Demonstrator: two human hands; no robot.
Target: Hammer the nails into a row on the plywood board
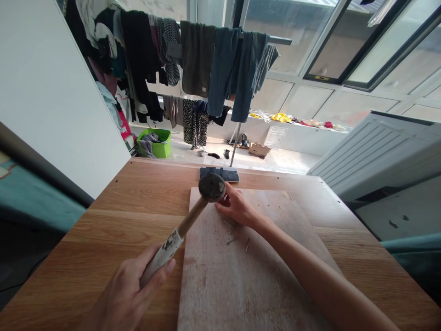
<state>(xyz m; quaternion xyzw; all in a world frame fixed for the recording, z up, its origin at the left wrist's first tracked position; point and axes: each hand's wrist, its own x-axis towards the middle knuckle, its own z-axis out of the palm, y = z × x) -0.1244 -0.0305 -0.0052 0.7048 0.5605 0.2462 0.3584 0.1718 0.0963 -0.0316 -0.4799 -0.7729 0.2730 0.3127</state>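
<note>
While the left hand (129, 294) grips a mallet (193, 216), a green bin (156, 143) (far off) holds clothes.

Wooden counter (138, 216), light oak finish, grain running left to right, small holes near its far edge. A pale, worn board (241, 276) lies flat on it, right of centre, reaching from the near edge almost to the far edge. Several loose nails (231, 240) lie scattered on the board's upper half. A dark phone (227, 174) lies flat at the counter's far edge, just beyond the board.
</note>
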